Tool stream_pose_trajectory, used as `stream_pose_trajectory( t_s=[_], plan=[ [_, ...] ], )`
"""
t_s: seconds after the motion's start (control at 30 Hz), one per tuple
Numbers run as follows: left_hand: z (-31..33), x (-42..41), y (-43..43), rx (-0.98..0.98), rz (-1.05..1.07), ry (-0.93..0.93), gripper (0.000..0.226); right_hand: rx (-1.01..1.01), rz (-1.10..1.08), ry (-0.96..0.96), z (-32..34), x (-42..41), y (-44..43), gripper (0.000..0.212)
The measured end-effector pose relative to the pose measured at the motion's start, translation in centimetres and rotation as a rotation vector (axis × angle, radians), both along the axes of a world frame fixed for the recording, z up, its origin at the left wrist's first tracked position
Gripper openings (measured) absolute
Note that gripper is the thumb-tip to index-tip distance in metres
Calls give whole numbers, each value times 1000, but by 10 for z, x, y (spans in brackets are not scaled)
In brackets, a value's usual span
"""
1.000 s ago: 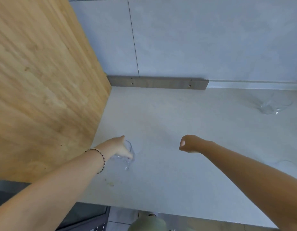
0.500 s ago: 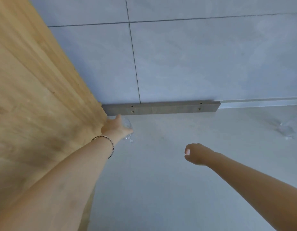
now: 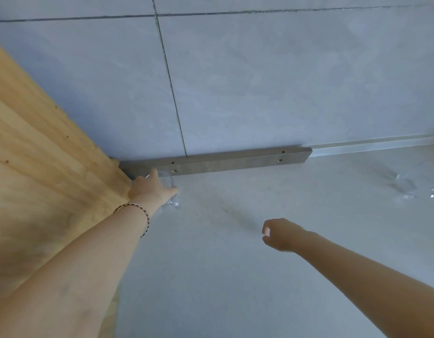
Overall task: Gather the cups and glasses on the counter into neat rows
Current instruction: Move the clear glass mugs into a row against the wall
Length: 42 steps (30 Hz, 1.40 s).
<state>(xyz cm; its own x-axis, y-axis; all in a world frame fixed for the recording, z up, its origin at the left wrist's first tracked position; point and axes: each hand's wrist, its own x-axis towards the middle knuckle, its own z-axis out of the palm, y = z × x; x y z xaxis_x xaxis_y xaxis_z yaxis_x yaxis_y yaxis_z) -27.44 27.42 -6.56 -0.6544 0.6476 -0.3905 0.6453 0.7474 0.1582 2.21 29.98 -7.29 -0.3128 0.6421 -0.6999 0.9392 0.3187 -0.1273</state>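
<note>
A clear glass (image 3: pixel 167 182) stands in the back left corner of the pale grey counter (image 3: pixel 235 276), close to the wooden panel and the metal strip. My left hand (image 3: pixel 149 187) is wrapped around it and covers most of it; only its rim and base show. Another clear glass (image 3: pixel 406 187) rests on the counter at the far right, faint against the surface. My right hand (image 3: pixel 280 234) hovers over the middle of the counter, fingers loosely curled and apart, holding nothing.
A tall wooden panel (image 3: pixel 40 167) walls off the left side. A grey metal strip (image 3: pixel 216 161) with screw holes runs along the foot of the tiled wall (image 3: pixel 260 81) behind the counter.
My left hand carried the glass from the counter's front left to the back left corner. The right hand's fingers loosened from a fist. The view tilted up toward the wall.
</note>
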Motion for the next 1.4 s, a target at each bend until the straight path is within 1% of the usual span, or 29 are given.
stream_pose_trajectory(
  t_s=[0.07, 0.13, 0.2, 0.27, 0.33, 0.43, 0.53, 0.67, 0.77, 0.83, 0.93, 1.03, 1.1, 1.17, 1.27, 1.4],
  plan=[
    [2, 5, -4, -21, -39, 20, 72, -4, -7, 2, 1, 4, -1, 35],
    [7, 17, -10, -75, -109, 95, 72, -6, -13, 9, 2, 11, -5, 36],
    [15, 38, -13, -90, -250, 211, 64, -5, -24, 22, 6, 22, -9, 36],
    [25, 64, -14, -47, -425, 255, 48, -5, -38, 36, 10, 35, -12, 37],
    [36, 99, -17, 1, -580, 184, 33, -5, -52, 53, 16, 52, -17, 36],
    [49, 159, -28, -6, -678, -50, 23, 0, -63, 75, 28, 89, -26, 36],
    [53, 220, -35, -56, -753, -119, 20, 28, -76, 82, 42, 138, -32, 35],
    [47, 296, -40, -158, -848, -212, 10, 83, -112, 57, 60, 223, -34, 35],
    [35, 346, -43, -169, -875, -250, 5, 123, -156, 19, 70, 294, -33, 36],
    [26, 374, -42, -182, -875, -258, 6, 143, -169, -24, 72, 335, -34, 42],
    [15, 406, -43, -196, -837, -273, 16, 149, -158, -85, 65, 383, -42, 61],
    [8, 427, -47, -194, -778, -304, 15, 117, -124, -68, 55, 412, -48, 84],
    [3, 428, -52, -190, -760, -333, 22, 133, -76, -52, 48, 418, -51, 91],
    [-1, 425, -59, -190, -736, -345, 29, 166, -1, -48, 43, 420, -52, 92],
    [1, 406, -71, -225, -678, -340, 24, 170, 63, -54, 38, 417, -49, 90],
    [6, 356, -86, -268, -508, -357, 30, 180, 116, -99, 43, 400, -38, 86]
  ],
)
